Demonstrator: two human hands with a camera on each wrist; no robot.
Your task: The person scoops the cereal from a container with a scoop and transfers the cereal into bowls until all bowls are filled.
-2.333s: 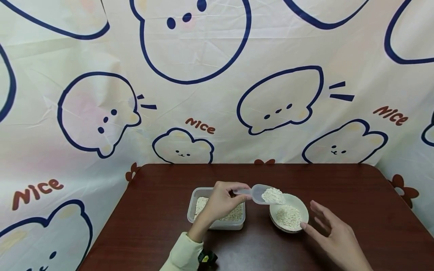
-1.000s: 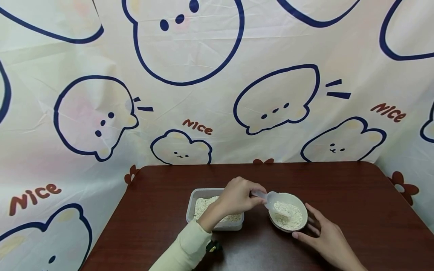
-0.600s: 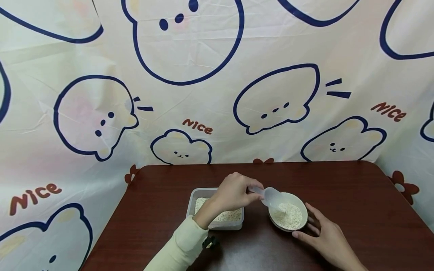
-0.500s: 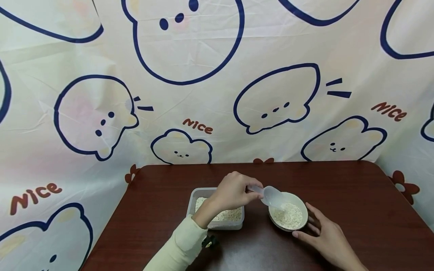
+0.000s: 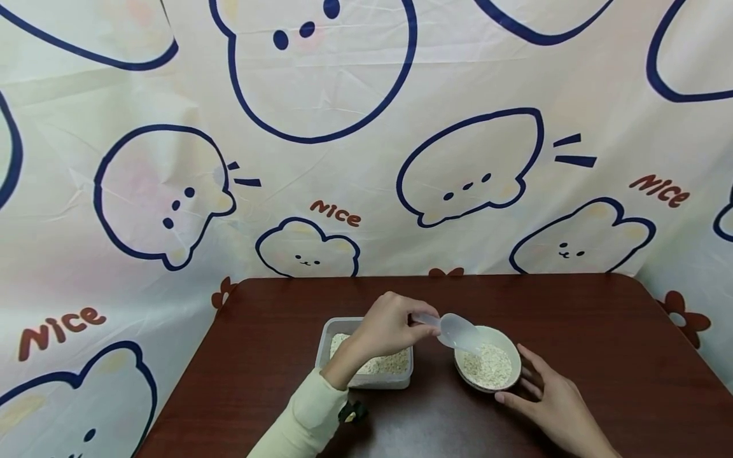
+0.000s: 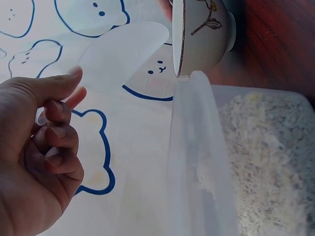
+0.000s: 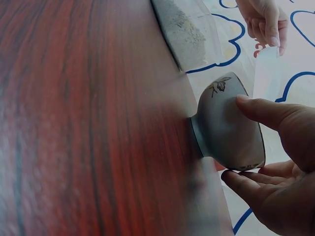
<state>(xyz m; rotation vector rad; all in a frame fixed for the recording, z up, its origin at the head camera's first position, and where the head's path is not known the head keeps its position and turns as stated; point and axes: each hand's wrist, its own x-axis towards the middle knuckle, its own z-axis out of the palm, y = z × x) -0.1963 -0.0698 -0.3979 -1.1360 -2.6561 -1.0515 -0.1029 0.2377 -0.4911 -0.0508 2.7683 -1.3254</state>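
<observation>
Plastic: one scoop [image 5: 458,332], one tub [image 5: 382,381]

Dark red-brown table [image 5: 229,381], rounded far corners. Behind: pale cloth [image 5: 366,165], blue-outlined cartoon bears [image 5: 469,172], "Nice" lettering [image 5: 53,331], brown flower [image 5: 690,320] at right. Half-hidden shape [image 5: 438,272] at far edge, probably another flower.

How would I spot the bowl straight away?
Start at the dark brown table and look right of the plastic tub. The bowl there is round and pale with a plant pattern outside, unlike the rectangular, translucent tub.
</observation>
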